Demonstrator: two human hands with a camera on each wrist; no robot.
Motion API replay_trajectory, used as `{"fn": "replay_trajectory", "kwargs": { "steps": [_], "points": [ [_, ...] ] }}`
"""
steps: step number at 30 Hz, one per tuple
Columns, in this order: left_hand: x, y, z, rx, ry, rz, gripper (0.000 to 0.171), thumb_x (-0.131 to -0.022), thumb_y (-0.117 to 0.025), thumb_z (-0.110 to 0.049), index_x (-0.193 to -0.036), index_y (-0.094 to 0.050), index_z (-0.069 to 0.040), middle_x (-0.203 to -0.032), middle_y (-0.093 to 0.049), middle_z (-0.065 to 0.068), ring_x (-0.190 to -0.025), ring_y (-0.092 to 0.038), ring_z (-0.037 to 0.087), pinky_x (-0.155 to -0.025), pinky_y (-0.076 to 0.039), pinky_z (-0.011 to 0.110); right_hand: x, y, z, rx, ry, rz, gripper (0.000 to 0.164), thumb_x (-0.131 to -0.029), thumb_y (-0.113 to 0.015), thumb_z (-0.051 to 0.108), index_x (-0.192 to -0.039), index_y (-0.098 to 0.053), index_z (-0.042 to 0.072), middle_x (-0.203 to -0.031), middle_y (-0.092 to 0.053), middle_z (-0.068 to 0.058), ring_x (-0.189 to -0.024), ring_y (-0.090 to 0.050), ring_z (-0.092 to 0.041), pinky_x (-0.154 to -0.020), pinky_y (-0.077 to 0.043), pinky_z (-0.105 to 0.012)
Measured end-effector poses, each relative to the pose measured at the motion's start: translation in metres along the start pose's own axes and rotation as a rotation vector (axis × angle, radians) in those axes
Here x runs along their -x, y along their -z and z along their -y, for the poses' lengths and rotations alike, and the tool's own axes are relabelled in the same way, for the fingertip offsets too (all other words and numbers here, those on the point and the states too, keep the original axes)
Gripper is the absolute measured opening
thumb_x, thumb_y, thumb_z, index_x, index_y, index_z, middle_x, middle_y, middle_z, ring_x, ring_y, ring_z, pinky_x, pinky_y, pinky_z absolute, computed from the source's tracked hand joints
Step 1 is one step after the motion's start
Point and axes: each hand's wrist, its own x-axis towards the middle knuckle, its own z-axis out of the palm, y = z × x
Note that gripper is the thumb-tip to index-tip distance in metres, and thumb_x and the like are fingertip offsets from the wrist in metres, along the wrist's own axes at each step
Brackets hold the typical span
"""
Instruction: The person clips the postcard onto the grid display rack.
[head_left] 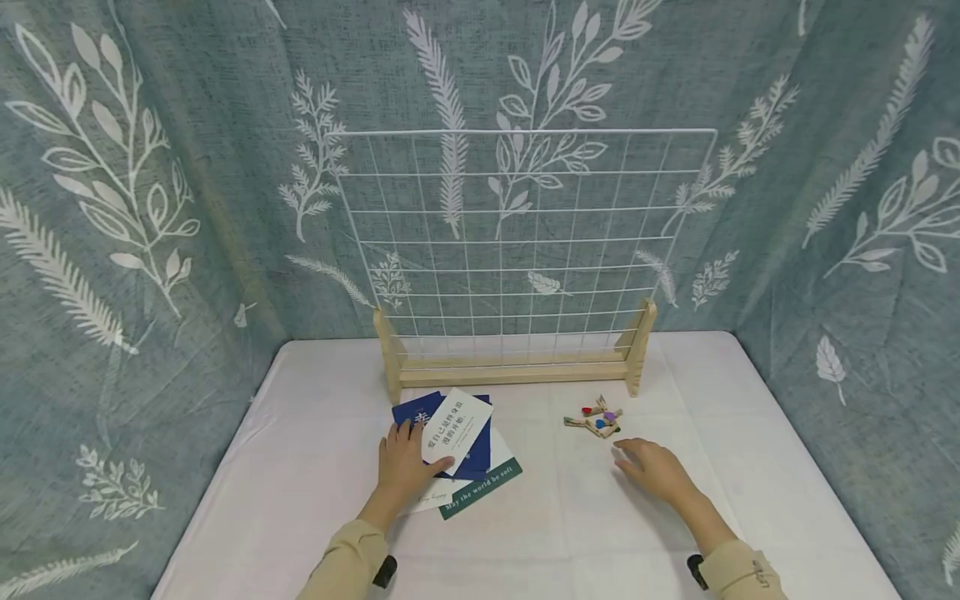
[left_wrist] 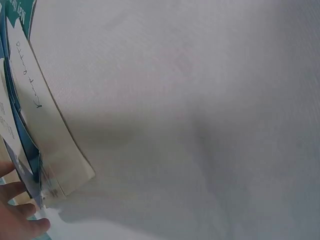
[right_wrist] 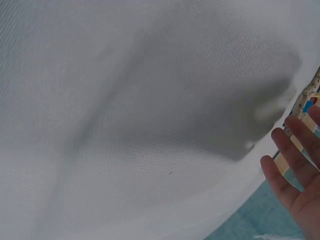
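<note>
A fanned pile of cards lies left of centre on the white tabletop, with a white card [head_left: 457, 429] printed in Chinese characters on top. Beneath it are dark blue cards [head_left: 481, 454], and lowest a white and green card [head_left: 483, 490] reading "May the world be soft". My left hand [head_left: 405, 467] rests at the pile's left side, fingers spread and thumb on the white card's lower edge. Small wooden clothespins [head_left: 600, 424] with coloured hearts lie in a heap on the right. Just short of them hovers my right hand [head_left: 656, 469], its fingers loosely bent and holding nothing.
Behind the cards stands a white wire grid [head_left: 517, 242] on a wooden base [head_left: 513, 374]. A green leaf-patterned cloth [head_left: 225, 150] hangs around the back and sides of the white table [head_left: 300, 433]. Dark bands circle both wrists.
</note>
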Motion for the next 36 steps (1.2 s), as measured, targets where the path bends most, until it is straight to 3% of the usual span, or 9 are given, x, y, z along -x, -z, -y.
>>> {"fn": "replay_trajectory", "kwargs": {
  "steps": [6,12,22,36],
  "points": [
    [0.0011,-0.0013,-0.0002,0.042,0.038,0.087,0.102,-0.072,-0.072,-0.057,-0.142,-0.032,0.006,-0.148,-0.027,0.031,-0.137,-0.02,0.052,-0.108,-0.021,0.067,-0.0009,0.0009,0.0015,-0.001,0.0,-0.001,0.03,-0.088,-0.064,0.018,-0.11,-0.065,-0.003,-0.112,-0.066,-0.022,-0.105,-0.062,-0.039,-0.091,-0.05,-0.05],
    [0.0006,-0.0024,0.0002,0.083,0.054,0.111,0.102,-0.073,-0.072,-0.054,-0.144,-0.028,0.005,-0.151,-0.022,0.03,-0.138,-0.016,0.052,-0.109,-0.016,0.068,0.0006,0.0029,0.0025,-0.003,-0.004,-0.008,0.029,-0.088,-0.065,0.016,-0.11,-0.065,-0.002,-0.112,-0.066,-0.022,-0.106,-0.062,-0.038,-0.091,-0.049,-0.05],
    [0.0039,-0.0048,-0.0005,0.154,0.108,0.104,0.1,-0.071,-0.076,-0.046,-0.143,-0.029,0.005,-0.15,-0.022,0.031,-0.138,-0.015,0.052,-0.109,-0.012,0.07,-0.0027,-0.0004,0.0038,-0.005,0.016,-0.009,0.028,-0.087,-0.065,0.016,-0.109,-0.065,-0.002,-0.111,-0.067,-0.021,-0.105,-0.062,-0.038,-0.091,-0.05,-0.049],
    [0.0055,-0.0045,-0.0032,0.159,0.097,0.078,0.099,-0.069,-0.079,-0.044,-0.142,-0.033,0.004,-0.149,-0.025,0.031,-0.137,-0.018,0.053,-0.108,-0.013,0.071,-0.0052,-0.0051,0.0086,-0.02,0.021,-0.021,0.028,-0.087,-0.065,0.015,-0.108,-0.065,-0.003,-0.111,-0.067,-0.021,-0.104,-0.062,-0.038,-0.091,-0.05,-0.049]
  ]
}}
